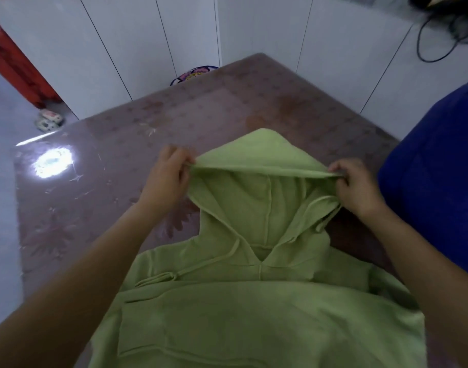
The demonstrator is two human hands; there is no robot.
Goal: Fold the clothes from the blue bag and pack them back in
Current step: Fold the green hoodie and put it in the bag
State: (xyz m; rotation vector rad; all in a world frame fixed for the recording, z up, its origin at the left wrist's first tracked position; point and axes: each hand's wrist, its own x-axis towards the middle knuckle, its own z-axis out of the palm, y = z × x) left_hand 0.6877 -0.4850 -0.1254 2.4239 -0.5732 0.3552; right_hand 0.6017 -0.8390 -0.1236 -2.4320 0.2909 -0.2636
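- The green hoodie lies front-up on the desk, its body near and its hood pointing far.
- The left hand pinches the hood's left edge and the right hand pinches its right edge. Each grip is narrow, thumb against fingers on a raised ridge of cloth stretched between them.
- My reading is that the fold is in its early-to-middle stage. A cuff lies across the chest at the left, which suggests that sleeve is already turned in. The hood is only now being dealt with, and the body is not yet folded.
- The blue bag stands at the right edge, just beside the right hand. Its inside is out of sight, so what is packed cannot be told, and this hoodie is still to go in.
- The hoodie is thick, soft fleece, matte, with a centre seam in the hood, a limp cord drawstring and a flat front pocket.
- The desk top is glossy and flower-patterned, with a bright glare at the left.
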